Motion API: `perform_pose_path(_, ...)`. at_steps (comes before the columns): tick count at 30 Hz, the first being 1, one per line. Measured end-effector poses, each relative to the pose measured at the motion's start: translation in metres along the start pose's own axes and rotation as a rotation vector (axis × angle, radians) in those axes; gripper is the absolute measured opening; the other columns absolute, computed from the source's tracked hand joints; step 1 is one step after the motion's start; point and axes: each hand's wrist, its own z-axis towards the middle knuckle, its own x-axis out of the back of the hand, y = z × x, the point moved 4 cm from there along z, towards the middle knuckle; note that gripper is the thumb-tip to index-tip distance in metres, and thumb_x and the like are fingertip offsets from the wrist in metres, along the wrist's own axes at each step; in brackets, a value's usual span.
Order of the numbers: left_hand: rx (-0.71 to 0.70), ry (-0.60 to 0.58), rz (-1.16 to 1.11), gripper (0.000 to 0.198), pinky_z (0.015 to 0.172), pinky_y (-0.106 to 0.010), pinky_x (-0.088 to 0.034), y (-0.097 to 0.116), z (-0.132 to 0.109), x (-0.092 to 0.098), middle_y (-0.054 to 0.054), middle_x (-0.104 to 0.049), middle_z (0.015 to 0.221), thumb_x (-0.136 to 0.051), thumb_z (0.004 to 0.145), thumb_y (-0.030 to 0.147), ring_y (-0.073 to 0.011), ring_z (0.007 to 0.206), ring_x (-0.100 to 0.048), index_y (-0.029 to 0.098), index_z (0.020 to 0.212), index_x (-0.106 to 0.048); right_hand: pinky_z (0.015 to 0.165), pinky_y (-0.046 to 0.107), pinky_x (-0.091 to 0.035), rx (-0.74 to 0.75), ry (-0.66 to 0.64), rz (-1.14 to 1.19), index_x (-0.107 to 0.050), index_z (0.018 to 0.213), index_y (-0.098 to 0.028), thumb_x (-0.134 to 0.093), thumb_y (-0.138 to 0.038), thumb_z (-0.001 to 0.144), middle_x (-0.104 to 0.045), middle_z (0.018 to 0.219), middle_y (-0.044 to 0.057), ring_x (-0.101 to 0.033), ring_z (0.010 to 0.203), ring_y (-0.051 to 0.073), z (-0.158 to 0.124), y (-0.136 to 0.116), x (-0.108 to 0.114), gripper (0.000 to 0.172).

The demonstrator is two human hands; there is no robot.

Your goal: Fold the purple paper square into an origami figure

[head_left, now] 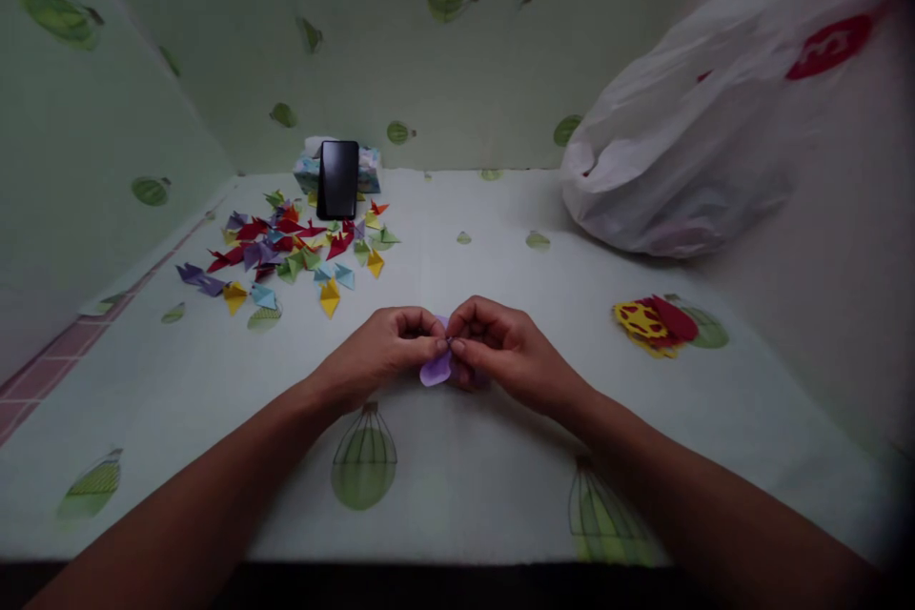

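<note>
Plainly, neither hand was nearer: our left hand (392,343) and right hand (509,348) both pinched the purple piece (435,372), thumb tips almost meeting over it. It sat directly between them, about midway across the table (493,276), in from the near edge. Its visible flap ran lengthwise toward that edge, leaning slightly left (our fingers hid the rest, so we could not tell its full axis). Folded papers (290,246) lay toward the far left corner.
</note>
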Motion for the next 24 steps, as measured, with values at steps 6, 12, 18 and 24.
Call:
perform_pose_path(6, -0.008, -0.001, 0.049, 0.017, 0.061, -0.024, -0.036, 0.0011, -0.001, 0.0016, 0.002, -0.063, 0.068, -0.074, 0.071, 0.031, -0.0112, 0.062, -0.054, 0.017, 0.076, -0.066, 0.047, 0.022, -0.041, -0.033, 0.013, -0.029, -0.055, 0.082, -0.019, -0.062, -0.018, 0.08, -0.059, 0.06, -0.005, -0.055, 0.049, 0.009, 0.0001, 0.0, 0.0006, 0.007)
perform_pose_path(12, -0.02, -0.005, 0.095, 0.015, 0.06, -0.024, -0.037, 0.001, -0.0007, 0.0006, 0.002, -0.064, 0.068, -0.073, 0.073, 0.03, -0.0111, 0.06, -0.055, 0.017, 0.076, -0.066, 0.046, 0.021, -0.039, -0.009, 0.046, -0.047, -0.055, 0.078, -0.019, -0.06, -0.014, 0.078, -0.057, 0.059, -0.006, -0.053, 0.048, 0.009, -0.0014, 0.0004, -0.0005, 0.007)
perform_pose_path(18, -0.015, 0.026, 0.106, 0.015, 0.059, -0.024, -0.037, 0.0021, -0.0014, 0.0005, 0.001, -0.065, 0.068, -0.072, 0.071, 0.029, -0.011, 0.06, -0.055, 0.016, 0.076, -0.066, 0.047, 0.022, -0.041, -0.032, 0.058, -0.043, -0.055, 0.08, -0.019, -0.058, -0.015, 0.08, -0.06, 0.058, -0.005, -0.056, 0.048, 0.01, -0.001, 0.0016, -0.001, 0.005)
perform_pose_path(24, -0.027, 0.044, 0.124, 0.011, 0.06, -0.024, -0.038, 0.0022, -0.0014, 0.0007, 0.0, -0.064, 0.069, -0.069, 0.07, 0.026, -0.0119, 0.061, -0.055, 0.016, 0.075, -0.066, 0.047, 0.021, -0.042, -0.045, 0.05, -0.031, -0.056, 0.083, -0.019, -0.058, -0.017, 0.08, -0.062, 0.058, -0.004, -0.057, 0.048, 0.01, 0.0, 0.0017, -0.0014, 0.005)
